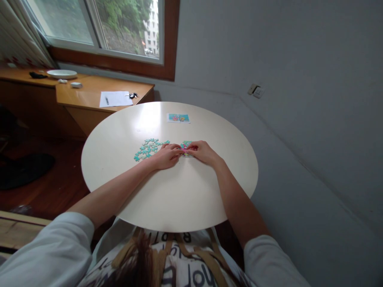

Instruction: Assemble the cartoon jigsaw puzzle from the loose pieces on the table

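My left hand (168,156) and my right hand (205,152) meet near the middle of the round table, over a small cluster of joined jigsaw puzzle pieces (186,143) in teal and pink. Thumb and fingers of each hand are closed at the pink part, where they grip puzzle pieces; the fingertips hide most of these. Loose teal jigsaw pieces (147,149) lie spread just left of my left hand, a few reaching up to its knuckles. Beyond both hands lies a small picture card (178,118) with a blue ground and colourful figures.
The white oval-looking table (179,199) fills the middle, its near edge at my body. Behind it on the left, a wooden desk (86,89) holds a paper sheet (115,99), keys (133,95) and a white round lid or plate (62,74). A wall stands on the right.
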`<move>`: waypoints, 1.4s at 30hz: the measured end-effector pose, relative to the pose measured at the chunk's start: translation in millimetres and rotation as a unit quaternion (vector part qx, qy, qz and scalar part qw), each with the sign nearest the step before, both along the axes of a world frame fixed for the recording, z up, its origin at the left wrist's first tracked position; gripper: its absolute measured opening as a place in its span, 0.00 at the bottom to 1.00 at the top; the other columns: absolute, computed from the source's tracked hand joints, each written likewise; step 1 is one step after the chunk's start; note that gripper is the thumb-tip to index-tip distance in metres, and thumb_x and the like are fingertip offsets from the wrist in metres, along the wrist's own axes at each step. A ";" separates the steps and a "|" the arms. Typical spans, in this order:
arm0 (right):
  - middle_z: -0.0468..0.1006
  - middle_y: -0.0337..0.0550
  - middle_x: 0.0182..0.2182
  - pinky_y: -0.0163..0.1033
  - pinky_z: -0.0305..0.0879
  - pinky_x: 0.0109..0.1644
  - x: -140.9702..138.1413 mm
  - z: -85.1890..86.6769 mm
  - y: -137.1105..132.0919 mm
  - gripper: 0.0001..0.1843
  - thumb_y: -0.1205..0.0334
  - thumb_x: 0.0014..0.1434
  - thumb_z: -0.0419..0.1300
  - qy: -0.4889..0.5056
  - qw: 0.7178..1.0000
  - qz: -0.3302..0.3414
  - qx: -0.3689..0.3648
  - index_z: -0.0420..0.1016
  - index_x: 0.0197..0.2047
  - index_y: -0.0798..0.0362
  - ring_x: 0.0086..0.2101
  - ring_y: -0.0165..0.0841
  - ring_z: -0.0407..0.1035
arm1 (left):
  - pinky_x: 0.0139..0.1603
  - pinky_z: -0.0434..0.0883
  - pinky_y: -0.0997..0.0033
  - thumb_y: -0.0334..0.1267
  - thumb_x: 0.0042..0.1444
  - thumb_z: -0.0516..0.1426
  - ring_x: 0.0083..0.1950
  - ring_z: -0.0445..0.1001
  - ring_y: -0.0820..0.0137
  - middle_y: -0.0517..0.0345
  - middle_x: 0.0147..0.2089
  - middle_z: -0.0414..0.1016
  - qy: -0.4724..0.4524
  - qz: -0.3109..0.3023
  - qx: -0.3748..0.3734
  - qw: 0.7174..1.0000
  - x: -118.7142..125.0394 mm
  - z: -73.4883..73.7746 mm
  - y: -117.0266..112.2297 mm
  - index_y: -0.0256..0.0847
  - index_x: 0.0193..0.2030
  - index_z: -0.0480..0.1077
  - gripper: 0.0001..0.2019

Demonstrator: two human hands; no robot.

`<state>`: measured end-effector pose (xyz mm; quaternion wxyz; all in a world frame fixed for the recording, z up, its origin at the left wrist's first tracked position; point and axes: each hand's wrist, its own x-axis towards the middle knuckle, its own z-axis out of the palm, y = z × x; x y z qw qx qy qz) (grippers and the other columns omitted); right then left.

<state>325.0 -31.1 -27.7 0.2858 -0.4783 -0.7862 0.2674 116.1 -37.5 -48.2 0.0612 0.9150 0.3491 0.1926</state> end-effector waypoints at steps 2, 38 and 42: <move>0.70 0.36 0.21 0.33 0.55 0.29 2.0 1.5 1.1 0.13 0.57 0.51 0.59 0.016 0.999 -0.041 0.015 0.78 0.33 0.57 0.24 0.27 0.60 | 0.61 0.57 0.52 0.35 0.59 0.47 0.57 0.66 0.61 0.48 0.58 0.66 -0.012 0.010 0.018 1.000 -0.1 1.4 -1.1 0.47 0.57 0.67 0.21; 0.73 0.39 0.22 0.34 0.58 0.31 16.7 0.4 16.2 0.11 0.63 0.50 0.56 0.038 0.979 -0.180 0.091 0.79 0.32 0.56 0.24 0.28 0.61 | 0.64 0.46 0.42 0.34 0.53 0.50 0.63 0.57 0.55 0.49 0.64 0.60 0.046 0.002 0.054 0.997 4.7 6.4 -9.6 0.48 0.48 0.73 0.17; 0.73 0.39 0.22 0.34 0.58 0.32 17.1 1.5 14.1 0.13 0.67 0.49 0.54 0.030 0.981 -0.181 0.068 0.79 0.34 0.56 0.24 0.28 0.61 | 0.64 0.48 0.43 0.34 0.54 0.50 0.63 0.58 0.55 0.47 0.63 0.61 0.040 0.013 0.071 0.997 4.7 8.3 -10.5 0.46 0.53 0.70 0.20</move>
